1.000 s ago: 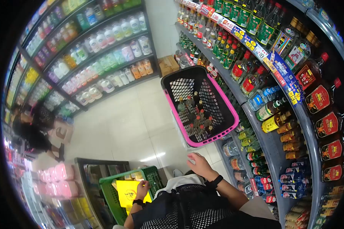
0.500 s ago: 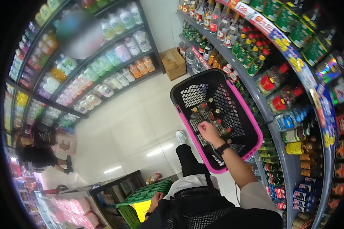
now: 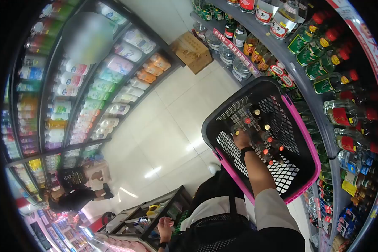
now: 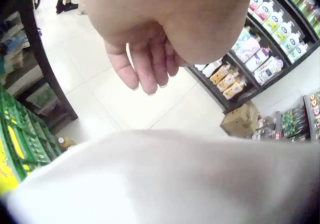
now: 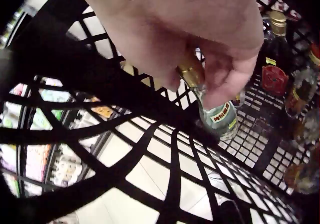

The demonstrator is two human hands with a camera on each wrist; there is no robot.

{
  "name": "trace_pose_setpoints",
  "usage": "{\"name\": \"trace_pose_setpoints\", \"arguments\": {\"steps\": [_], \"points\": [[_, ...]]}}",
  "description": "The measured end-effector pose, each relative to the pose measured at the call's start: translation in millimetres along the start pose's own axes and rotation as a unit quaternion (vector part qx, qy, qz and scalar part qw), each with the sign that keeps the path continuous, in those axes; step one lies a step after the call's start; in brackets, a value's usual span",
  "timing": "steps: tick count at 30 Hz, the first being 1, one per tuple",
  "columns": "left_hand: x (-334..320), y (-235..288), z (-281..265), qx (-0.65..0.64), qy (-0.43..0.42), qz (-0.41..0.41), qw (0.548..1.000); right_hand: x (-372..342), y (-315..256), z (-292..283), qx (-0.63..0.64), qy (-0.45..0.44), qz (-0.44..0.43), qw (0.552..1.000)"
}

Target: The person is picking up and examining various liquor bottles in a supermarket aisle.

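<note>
My right hand [image 3: 242,139] reaches into a black basket with a pink rim [image 3: 305,130]. In the right wrist view, its thumb and fingers pinch the neck of a clear glass bottle [image 5: 220,119] with a gold cap and a pale green label. That bottle stands tilted beside the basket's mesh wall. Several other bottles are in the basket, among them a dark one with a gold cap and red label [image 5: 275,76]. My left hand [image 3: 165,227] hangs in the air near my waist, fingers loosely bent and holding nothing, as the left wrist view also shows.
Shelves of bottles [image 3: 342,112] run along the right, close to the basket. Toiletry shelves [image 3: 101,98] line the left, with a cardboard box [image 3: 192,52] at their end. A green crate [image 4: 30,134] stands by a dark rack [image 3: 172,206]. Another person [image 3: 73,201] is at far left.
My right hand has gone from outside the basket down into it and now grips a bottle neck. My left hand has come away from the green crate and yellow item. The view has turned.
</note>
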State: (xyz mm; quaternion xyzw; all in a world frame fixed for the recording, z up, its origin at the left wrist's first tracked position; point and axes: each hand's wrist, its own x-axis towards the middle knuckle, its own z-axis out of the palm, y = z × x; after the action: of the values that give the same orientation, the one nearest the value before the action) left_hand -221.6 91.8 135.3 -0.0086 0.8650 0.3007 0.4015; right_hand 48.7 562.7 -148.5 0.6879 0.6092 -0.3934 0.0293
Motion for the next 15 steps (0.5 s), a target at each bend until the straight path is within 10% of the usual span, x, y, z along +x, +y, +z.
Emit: {"name": "trace_pose_setpoints", "arguments": {"steps": [15], "points": [[140, 203, 78, 0.118, -0.144, 0.294, 0.938, -95, -24, -117, 0.144, 0.132, 0.003, 0.981]]}}
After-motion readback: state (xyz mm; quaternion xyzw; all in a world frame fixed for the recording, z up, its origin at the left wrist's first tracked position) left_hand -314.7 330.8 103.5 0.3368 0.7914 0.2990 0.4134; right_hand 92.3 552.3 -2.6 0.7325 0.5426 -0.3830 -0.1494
